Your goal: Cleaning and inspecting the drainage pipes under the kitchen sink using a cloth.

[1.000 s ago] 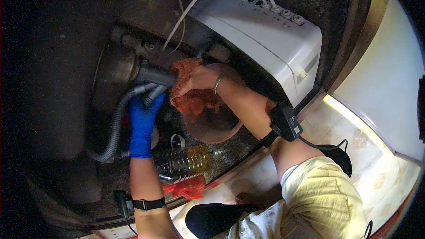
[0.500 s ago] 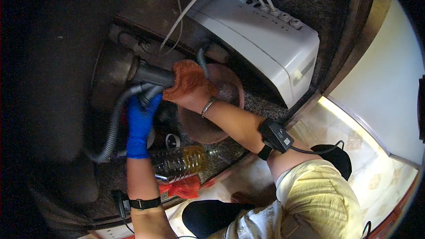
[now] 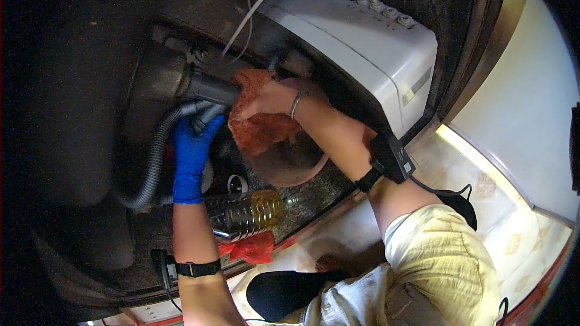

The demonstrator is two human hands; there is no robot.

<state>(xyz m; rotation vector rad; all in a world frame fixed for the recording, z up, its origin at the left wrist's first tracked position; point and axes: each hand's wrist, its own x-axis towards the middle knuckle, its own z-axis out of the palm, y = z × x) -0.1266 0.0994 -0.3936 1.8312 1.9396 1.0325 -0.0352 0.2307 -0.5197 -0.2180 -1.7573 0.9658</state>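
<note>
My left hand (image 3: 192,156), in a blue glove, grips the lower end of a grey drain pipe fitting (image 3: 211,92) where a grey corrugated hose (image 3: 153,160) joins it. My right hand (image 3: 272,99), with a bracelet at the wrist, presses an orange cloth (image 3: 257,127) against the right side of that fitting. Part of the cloth hangs down below the hand. Both forearms wear black strapped devices.
A white box-shaped appliance (image 3: 368,54) with white cables on top sits at the upper right. A brown round basin (image 3: 290,166) lies under the cloth. A clear bottle of yellow liquid (image 3: 248,211) and a red rag (image 3: 251,247) lie at the cabinet edge. Left side is dark.
My right hand and the orange cloth have shifted slightly along the pipe fitting, the cloth now hanging lower. My gloved left hand has stayed on the pipe.
</note>
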